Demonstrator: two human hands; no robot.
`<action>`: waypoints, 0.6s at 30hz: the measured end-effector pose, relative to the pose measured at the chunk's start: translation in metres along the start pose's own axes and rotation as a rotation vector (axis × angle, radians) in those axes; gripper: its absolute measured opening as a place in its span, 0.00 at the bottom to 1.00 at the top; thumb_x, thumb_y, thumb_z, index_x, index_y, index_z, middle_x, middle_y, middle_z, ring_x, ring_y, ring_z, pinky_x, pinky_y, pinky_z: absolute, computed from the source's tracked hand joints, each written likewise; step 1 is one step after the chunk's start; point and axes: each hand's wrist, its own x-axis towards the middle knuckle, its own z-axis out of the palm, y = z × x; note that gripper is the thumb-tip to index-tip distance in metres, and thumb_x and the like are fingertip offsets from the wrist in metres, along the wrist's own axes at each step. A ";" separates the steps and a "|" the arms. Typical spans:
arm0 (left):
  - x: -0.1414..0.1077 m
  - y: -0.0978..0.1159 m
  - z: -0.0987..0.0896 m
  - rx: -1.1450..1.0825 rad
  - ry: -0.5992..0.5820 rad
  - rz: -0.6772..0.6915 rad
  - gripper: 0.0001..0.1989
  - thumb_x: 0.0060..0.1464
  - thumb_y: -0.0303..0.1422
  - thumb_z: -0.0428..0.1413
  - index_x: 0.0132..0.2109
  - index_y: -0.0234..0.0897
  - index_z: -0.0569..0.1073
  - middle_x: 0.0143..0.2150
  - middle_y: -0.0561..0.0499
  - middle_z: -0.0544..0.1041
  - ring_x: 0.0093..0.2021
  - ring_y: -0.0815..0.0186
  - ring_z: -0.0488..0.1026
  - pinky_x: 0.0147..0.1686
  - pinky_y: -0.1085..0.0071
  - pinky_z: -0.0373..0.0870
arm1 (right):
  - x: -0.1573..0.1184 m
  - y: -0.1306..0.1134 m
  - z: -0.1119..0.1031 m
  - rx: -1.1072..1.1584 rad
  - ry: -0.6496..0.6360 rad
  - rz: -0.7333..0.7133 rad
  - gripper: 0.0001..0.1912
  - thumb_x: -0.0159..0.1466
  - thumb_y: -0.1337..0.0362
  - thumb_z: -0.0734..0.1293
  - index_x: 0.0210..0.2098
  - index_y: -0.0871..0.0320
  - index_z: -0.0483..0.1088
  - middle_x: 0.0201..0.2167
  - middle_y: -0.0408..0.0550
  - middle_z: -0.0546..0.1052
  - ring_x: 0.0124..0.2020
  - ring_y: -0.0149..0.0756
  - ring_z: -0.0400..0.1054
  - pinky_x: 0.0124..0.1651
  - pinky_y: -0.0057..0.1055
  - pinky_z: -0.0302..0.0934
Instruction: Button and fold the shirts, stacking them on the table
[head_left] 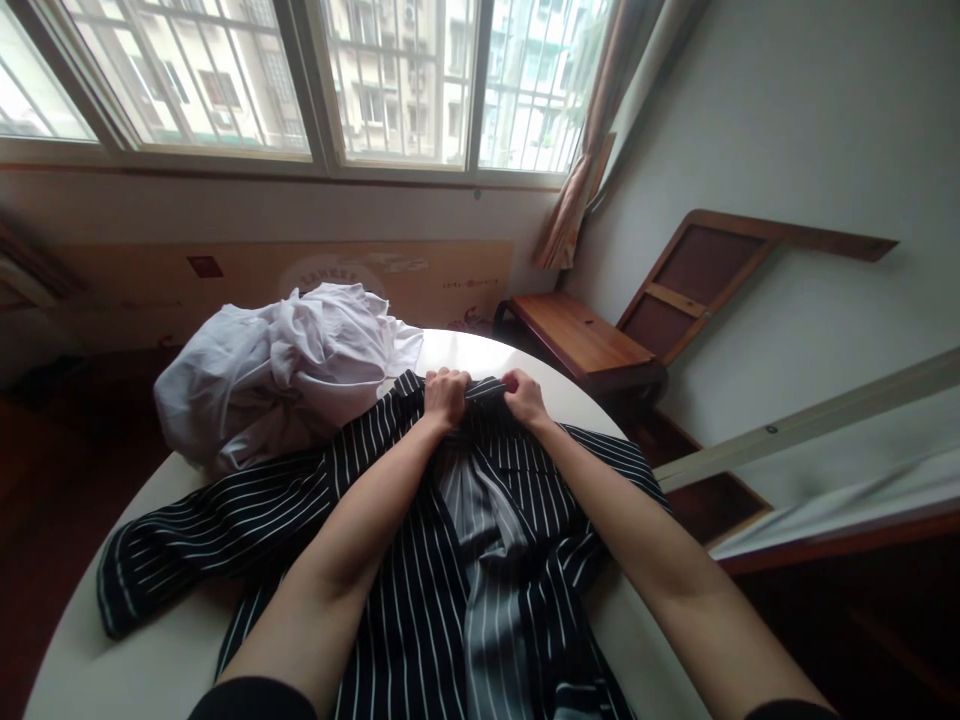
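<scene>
A black shirt with white stripes [409, 560] lies spread over the white round table [75, 660], its collar end toward the window. One sleeve reaches out to the left, and the front hangs partly apart, showing a greyish inner side. My left hand [447, 398] is closed on the collar near its middle. A little to the right, my right hand [525, 398] pinches the same collar by its other part. Between the two hands a short stretch of striped collar shows. The fingertips of both hands are partly hidden.
A crumpled heap of white cloth [277, 370] sits at the table's back left, touching the striped shirt. Beyond the table on the right stands a wooden chair or bench [585, 335] against the wall. A barred window [397, 90] with a curtain [574, 210] is behind.
</scene>
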 end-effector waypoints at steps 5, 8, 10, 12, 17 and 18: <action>-0.007 0.001 0.005 0.124 0.090 0.201 0.14 0.60 0.26 0.42 0.39 0.37 0.73 0.38 0.40 0.74 0.45 0.53 0.68 0.47 0.55 0.56 | -0.002 -0.004 -0.005 -0.019 0.172 -0.028 0.09 0.50 0.73 0.60 0.30 0.55 0.63 0.27 0.44 0.69 0.29 0.35 0.62 0.36 0.31 0.59; -0.007 -0.010 0.003 0.143 -0.030 0.354 0.13 0.58 0.24 0.44 0.39 0.37 0.73 0.38 0.41 0.74 0.44 0.55 0.68 0.45 0.57 0.59 | 0.003 0.000 -0.008 0.095 0.003 0.058 0.13 0.46 0.76 0.60 0.30 0.56 0.63 0.28 0.44 0.69 0.31 0.35 0.62 0.38 0.31 0.59; -0.003 -0.023 -0.002 0.111 -0.107 0.410 0.11 0.54 0.23 0.48 0.39 0.37 0.73 0.39 0.42 0.74 0.45 0.55 0.68 0.45 0.59 0.61 | 0.011 0.005 -0.013 0.229 -0.181 0.175 0.14 0.43 0.77 0.62 0.28 0.57 0.64 0.28 0.43 0.69 0.31 0.34 0.63 0.38 0.30 0.59; 0.002 -0.040 -0.009 0.036 -0.077 0.287 0.11 0.50 0.24 0.50 0.40 0.37 0.73 0.41 0.42 0.74 0.47 0.55 0.68 0.46 0.60 0.63 | 0.020 0.009 -0.018 0.318 -0.241 0.275 0.12 0.44 0.77 0.63 0.28 0.57 0.64 0.29 0.44 0.70 0.31 0.32 0.64 0.36 0.29 0.60; 0.013 -0.079 -0.017 -0.250 0.062 -0.390 0.14 0.51 0.28 0.51 0.47 0.34 0.69 0.48 0.39 0.71 0.52 0.55 0.67 0.51 0.61 0.62 | 0.038 0.007 -0.013 0.387 -0.216 0.416 0.02 0.56 0.67 0.63 0.28 0.58 0.64 0.27 0.45 0.70 0.25 0.29 0.65 0.29 0.25 0.61; 0.013 -0.085 -0.015 -0.282 0.038 -0.425 0.14 0.51 0.28 0.52 0.47 0.34 0.68 0.47 0.39 0.72 0.51 0.56 0.68 0.50 0.61 0.63 | 0.038 0.005 -0.010 0.395 -0.245 0.432 0.03 0.56 0.65 0.64 0.28 0.59 0.65 0.25 0.45 0.70 0.24 0.28 0.64 0.27 0.25 0.60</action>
